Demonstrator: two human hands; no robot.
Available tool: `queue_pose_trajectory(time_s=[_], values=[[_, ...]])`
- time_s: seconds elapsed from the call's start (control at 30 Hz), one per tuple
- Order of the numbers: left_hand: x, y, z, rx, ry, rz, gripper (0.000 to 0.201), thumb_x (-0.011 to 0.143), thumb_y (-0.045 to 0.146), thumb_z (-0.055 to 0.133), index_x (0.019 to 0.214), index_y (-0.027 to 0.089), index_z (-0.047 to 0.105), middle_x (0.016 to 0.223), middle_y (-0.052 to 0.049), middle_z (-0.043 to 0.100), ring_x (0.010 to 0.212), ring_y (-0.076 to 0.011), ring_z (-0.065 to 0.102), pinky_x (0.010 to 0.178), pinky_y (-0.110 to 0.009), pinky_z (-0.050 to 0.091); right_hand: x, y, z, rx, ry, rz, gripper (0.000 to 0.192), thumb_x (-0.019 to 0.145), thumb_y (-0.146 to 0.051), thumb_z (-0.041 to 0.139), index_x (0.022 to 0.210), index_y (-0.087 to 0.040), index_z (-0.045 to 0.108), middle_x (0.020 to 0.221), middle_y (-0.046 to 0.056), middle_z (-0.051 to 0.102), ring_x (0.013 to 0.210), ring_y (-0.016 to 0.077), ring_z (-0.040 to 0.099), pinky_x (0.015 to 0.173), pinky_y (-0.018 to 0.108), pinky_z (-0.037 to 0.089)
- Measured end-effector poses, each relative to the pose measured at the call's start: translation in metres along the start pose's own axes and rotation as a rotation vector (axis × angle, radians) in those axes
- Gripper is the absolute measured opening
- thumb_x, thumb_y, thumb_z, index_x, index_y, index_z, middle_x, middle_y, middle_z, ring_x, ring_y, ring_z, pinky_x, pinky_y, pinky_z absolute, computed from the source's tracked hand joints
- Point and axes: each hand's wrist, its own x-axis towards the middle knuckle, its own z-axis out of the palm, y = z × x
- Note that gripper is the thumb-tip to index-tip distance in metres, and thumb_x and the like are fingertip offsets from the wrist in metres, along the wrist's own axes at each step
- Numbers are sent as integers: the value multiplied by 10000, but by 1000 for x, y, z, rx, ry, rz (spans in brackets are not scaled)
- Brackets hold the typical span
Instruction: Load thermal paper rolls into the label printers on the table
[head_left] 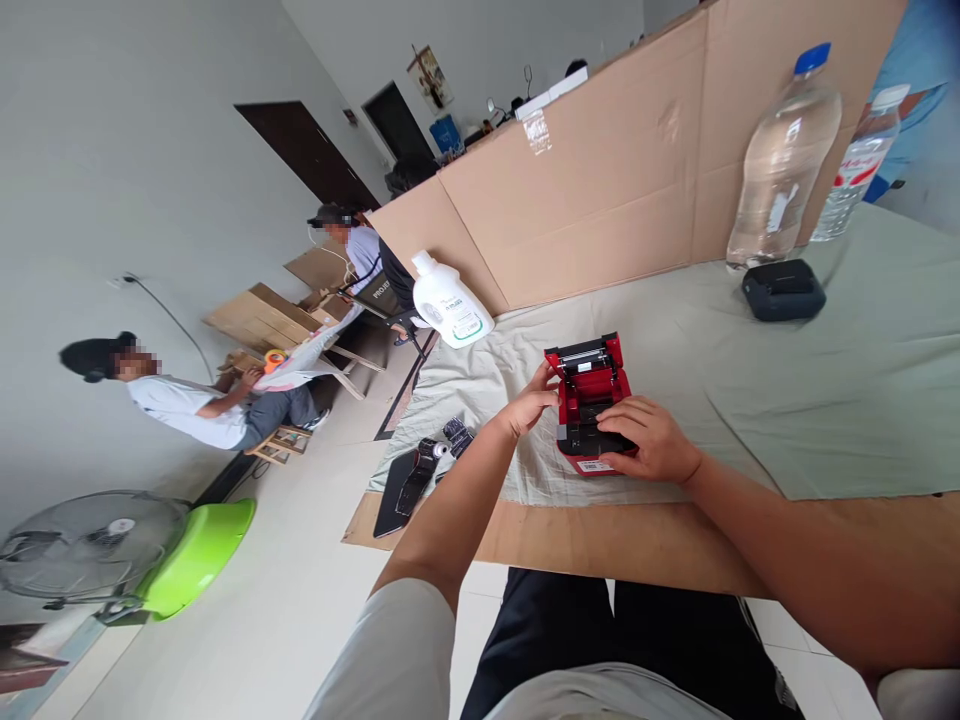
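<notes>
A small red and black label printer [590, 462] stands on the cloth-covered table in front of me, its lid raised and tilted back. Inside, the red bay shows, with a roller under the lid. My left hand [534, 402] grips the printer's left side, with fingers partly hidden behind the lid edge. Over the black front part lies my right hand [646, 440], its thumb at the front edge and its fingers bent across the top toward the bay. Whether the right fingers hold anything small inside the bay is hidden.
Black label strips [417, 482] lie on a dark flat object [388, 505] at left. Behind stand a white detergent bottle [452, 305], a cardboard partition [585, 190], a large clear bottle [784, 160] and a smaller bottle [855, 175]. A dark rounded device [784, 290] sits right. Two people sit left.
</notes>
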Motion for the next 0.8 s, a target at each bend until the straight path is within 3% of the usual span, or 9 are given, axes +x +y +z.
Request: queue_pose_trajectory(time_s=[0.13, 0.27, 0.33, 0.43, 0.5, 0.6, 0.7, 0.8], values=[[1, 12, 7, 43, 89, -77, 845, 530, 169, 575, 1358, 286, 453, 1389, -51, 523, 1008, -203, 607, 905, -374, 466, 0, 3, -5, 49, 29, 42, 296, 908, -487, 593, 995, -213, 663, 982, 100, 750, 873, 236, 685, 792, 429, 549], [-3, 22, 19, 413, 475, -235, 558, 659, 206, 619, 1213, 198, 553, 1232, -114, 613, 1044, -254, 608, 892, -398, 473, -2, 13, -9, 63, 169, 224, 263, 989, -353, 438, 949, -226, 666, 940, 85, 737, 877, 230, 670, 806, 437, 526], [-7, 26, 29, 593, 551, -239, 346, 724, 249, 642, 1060, 176, 605, 1075, -118, 660, 1014, -274, 612, 896, -412, 466, -4, 18, -10, 36, 242, 302, 279, 999, -272, 402, 916, -225, 664, 904, 80, 728, 866, 229, 655, 804, 435, 521], [-8, 33, 46, 908, 313, -110, 129, 790, 247, 629, 912, 208, 650, 919, -57, 701, 921, -236, 642, 872, -362, 487, -7, 24, -8, 1, 266, 345, 289, 1002, -236, 398, 884, -223, 661, 872, 74, 718, 847, 232, 640, 796, 440, 516], [-2, 39, 57, 1109, 77, -39, 187, 798, 223, 634, 977, 228, 685, 999, -39, 732, 969, -228, 656, 897, -337, 493, -8, 26, -7, -9, 241, 353, 290, 1003, -237, 402, 873, -233, 661, 866, 70, 715, 847, 236, 639, 795, 448, 515], [14, 47, 70, 1399, -177, -99, 362, 773, 226, 681, 1134, 223, 693, 1186, -74, 721, 1130, -280, 632, 984, -368, 467, -10, 28, -6, -27, 224, 361, 302, 1005, -244, 396, 863, -247, 663, 863, 67, 714, 853, 238, 644, 801, 455, 517], [29, 51, 78, 1509, -273, -180, 335, 743, 204, 703, 1076, 177, 729, 1145, -134, 730, 1136, -333, 635, 1011, -431, 447, -11, 31, -7, -33, 221, 363, 310, 1005, -254, 396, 855, -243, 667, 853, 66, 714, 850, 236, 644, 803, 447, 520], [33, 51, 82, 1492, -260, -205, 264, 713, 168, 706, 972, 154, 753, 1054, -147, 745, 1104, -343, 647, 1020, -446, 439, -14, 33, -8, -33, 180, 366, 313, 1002, -274, 404, 858, -238, 679, 869, 68, 718, 867, 237, 644, 824, 441, 518]])
